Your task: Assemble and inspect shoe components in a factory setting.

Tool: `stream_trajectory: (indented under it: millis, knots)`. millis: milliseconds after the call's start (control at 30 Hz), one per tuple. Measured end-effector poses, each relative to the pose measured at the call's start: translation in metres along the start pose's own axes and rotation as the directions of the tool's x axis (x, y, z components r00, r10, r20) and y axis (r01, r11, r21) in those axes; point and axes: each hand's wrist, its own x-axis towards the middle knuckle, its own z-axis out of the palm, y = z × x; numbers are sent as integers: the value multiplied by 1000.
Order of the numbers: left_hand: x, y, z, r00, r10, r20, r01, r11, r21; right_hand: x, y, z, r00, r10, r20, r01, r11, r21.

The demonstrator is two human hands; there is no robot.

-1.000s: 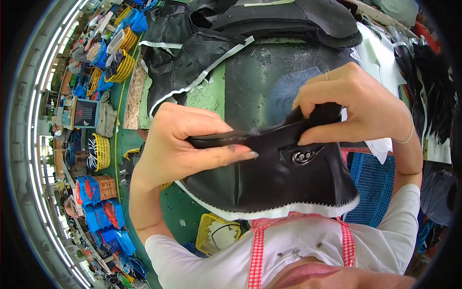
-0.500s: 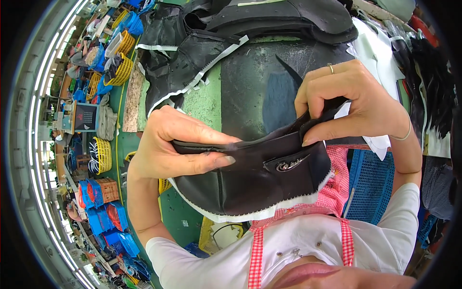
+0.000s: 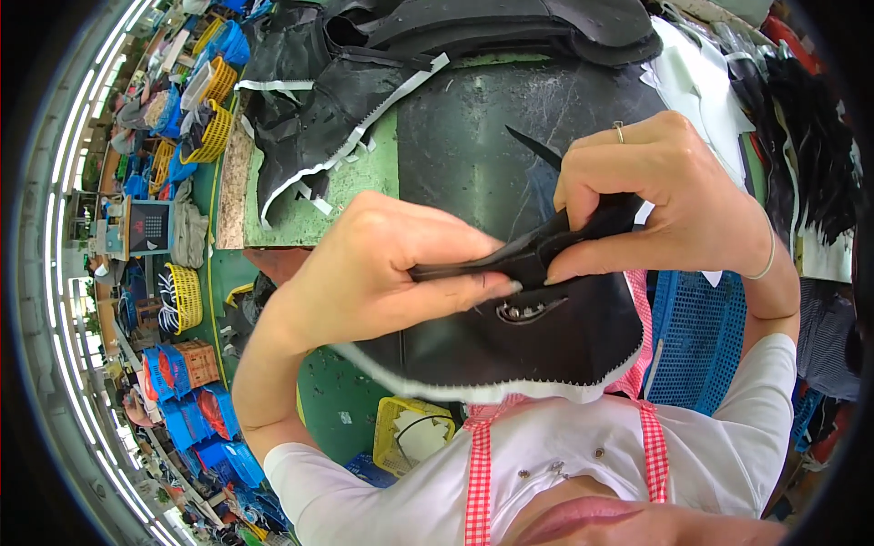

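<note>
Both hands hold one black leather shoe-upper piece (image 3: 537, 341) with a white zigzag-cut lower edge and a small silver ornament. My left hand (image 3: 382, 268) pinches its folded top edge from the left, fingers laid along the fold. My right hand (image 3: 660, 205), with a ring and a thin bracelet, grips the same fold from the right, thumb and fingers closed on it. The piece hangs in front of my chest above the green worktable (image 3: 350, 187).
More black leather pieces with white trim (image 3: 319, 109) are piled at the table's far side, with a dark mat (image 3: 482, 136) beneath. A blue crate (image 3: 696, 341) stands at the right, a yellow basket (image 3: 414, 432) below, and yellow and blue baskets (image 3: 187, 296) along the left aisle.
The leather piece has dropped lower and folded tighter. My hands have drawn closer together on its top edge, and the right hand has risen slightly.
</note>
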Motion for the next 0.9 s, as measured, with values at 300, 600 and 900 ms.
stream_trajectory:
  millis: [300, 600, 900]
  knots:
    - [5, 0, 4, 985, 160, -62, -139, 957, 254, -3, 11, -13, 999, -36, 20, 34, 997, 70]
    - [-4, 1, 0, 971, 97, -217, -73, 990, 117, -9, 19, -13, 997, -15, -74, 32, 971, 235]
    - [-3, -6, -3, 936, 267, -229, -200, 939, 280, -12, 11, -3, 969, -40, -245, 63, 994, 89]
